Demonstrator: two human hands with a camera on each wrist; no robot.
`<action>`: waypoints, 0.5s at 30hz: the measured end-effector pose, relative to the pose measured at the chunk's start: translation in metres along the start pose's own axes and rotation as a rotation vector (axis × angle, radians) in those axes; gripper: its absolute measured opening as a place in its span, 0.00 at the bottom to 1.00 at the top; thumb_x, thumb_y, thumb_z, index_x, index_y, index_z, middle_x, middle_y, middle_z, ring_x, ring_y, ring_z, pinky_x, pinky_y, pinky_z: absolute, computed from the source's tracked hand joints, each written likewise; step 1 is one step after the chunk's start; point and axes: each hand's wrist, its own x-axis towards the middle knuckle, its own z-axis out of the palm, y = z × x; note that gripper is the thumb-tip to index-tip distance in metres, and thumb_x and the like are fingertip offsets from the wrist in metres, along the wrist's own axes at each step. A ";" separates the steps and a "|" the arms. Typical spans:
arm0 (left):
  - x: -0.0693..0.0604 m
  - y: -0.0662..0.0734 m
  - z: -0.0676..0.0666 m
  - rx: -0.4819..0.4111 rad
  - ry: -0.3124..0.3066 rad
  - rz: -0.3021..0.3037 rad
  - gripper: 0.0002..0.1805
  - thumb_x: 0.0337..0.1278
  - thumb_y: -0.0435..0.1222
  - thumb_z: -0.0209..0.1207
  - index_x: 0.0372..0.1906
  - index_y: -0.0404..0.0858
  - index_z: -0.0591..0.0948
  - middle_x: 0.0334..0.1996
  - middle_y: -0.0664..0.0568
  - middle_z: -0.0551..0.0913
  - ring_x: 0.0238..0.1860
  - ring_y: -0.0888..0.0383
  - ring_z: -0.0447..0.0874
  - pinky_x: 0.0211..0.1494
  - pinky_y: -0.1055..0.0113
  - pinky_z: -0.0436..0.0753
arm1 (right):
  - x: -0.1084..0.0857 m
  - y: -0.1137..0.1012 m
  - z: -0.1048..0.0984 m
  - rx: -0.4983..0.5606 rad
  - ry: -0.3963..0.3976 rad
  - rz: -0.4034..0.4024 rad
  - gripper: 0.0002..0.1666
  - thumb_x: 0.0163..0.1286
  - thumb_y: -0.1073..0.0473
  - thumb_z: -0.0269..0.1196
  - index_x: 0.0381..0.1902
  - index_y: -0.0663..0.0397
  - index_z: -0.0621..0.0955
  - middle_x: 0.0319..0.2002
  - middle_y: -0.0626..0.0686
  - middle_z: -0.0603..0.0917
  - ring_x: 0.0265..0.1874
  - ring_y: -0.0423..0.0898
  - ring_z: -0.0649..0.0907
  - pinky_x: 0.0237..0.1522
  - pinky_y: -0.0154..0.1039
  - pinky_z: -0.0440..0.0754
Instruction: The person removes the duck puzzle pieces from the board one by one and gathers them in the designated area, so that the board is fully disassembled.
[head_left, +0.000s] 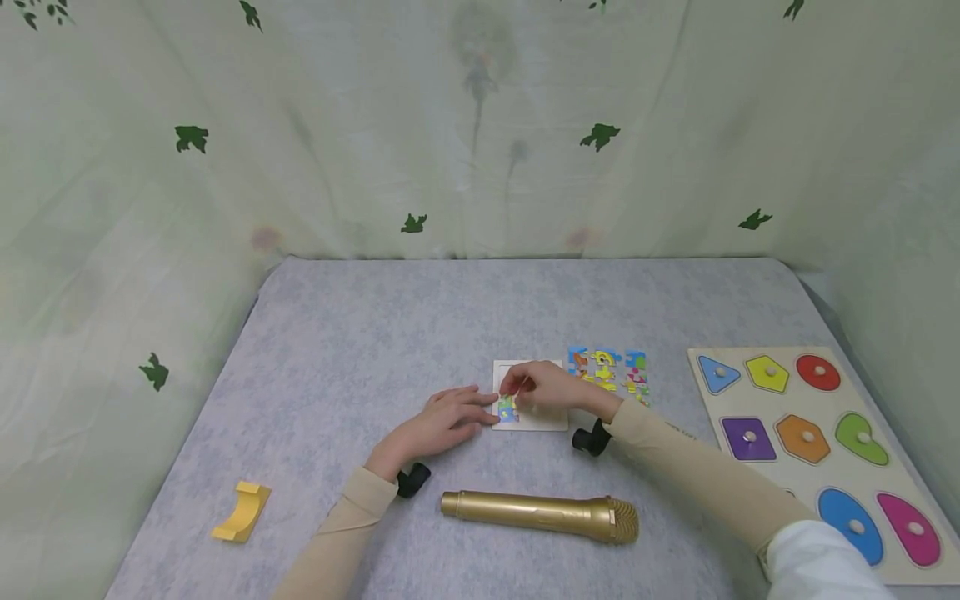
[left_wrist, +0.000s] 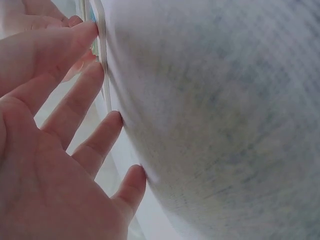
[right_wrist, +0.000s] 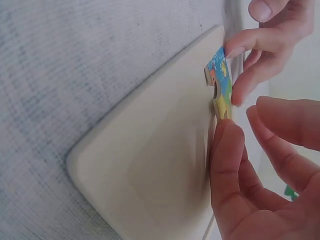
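A small cream puzzle tray (head_left: pixel 553 422) lies flat on the table, with colourful jigsaw pieces (head_left: pixel 507 411) in its left part. My left hand (head_left: pixel 441 423) has its fingers spread and fairly straight, the fingertips touching the tray's left edge and the table beside it. Over the tray, my right hand (head_left: pixel 553 387) pinches a jigsaw piece at its yellow end (right_wrist: pixel 223 107) between thumb and fingers; the fingers partly hide it. In the right wrist view, bare tray surface (right_wrist: pixel 145 170) shows nearer the wrist.
More loose jigsaw pieces (head_left: pixel 636 367) lie right of the tray, partly behind the right hand. A gold microphone (head_left: pixel 536 512) lies in front. A yellow curved block (head_left: pixel 242 512) is at the left. A knobbed shape board (head_left: pixel 806 392) stands at the right, partly under the right sleeve.
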 end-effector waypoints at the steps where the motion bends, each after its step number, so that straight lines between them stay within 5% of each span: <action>1: 0.000 0.000 0.000 -0.003 0.000 0.001 0.15 0.67 0.35 0.53 0.55 0.42 0.82 0.67 0.49 0.69 0.70 0.42 0.55 0.64 0.39 0.54 | 0.000 0.000 0.000 0.008 -0.002 0.004 0.13 0.58 0.72 0.59 0.42 0.62 0.82 0.38 0.52 0.83 0.34 0.40 0.79 0.41 0.36 0.76; 15: -0.001 -0.002 0.000 -0.028 -0.003 -0.003 0.15 0.68 0.36 0.53 0.55 0.43 0.82 0.67 0.51 0.68 0.71 0.44 0.55 0.66 0.41 0.52 | 0.002 0.000 0.004 -0.066 0.028 -0.077 0.12 0.58 0.74 0.58 0.35 0.54 0.82 0.33 0.48 0.80 0.32 0.41 0.76 0.38 0.35 0.75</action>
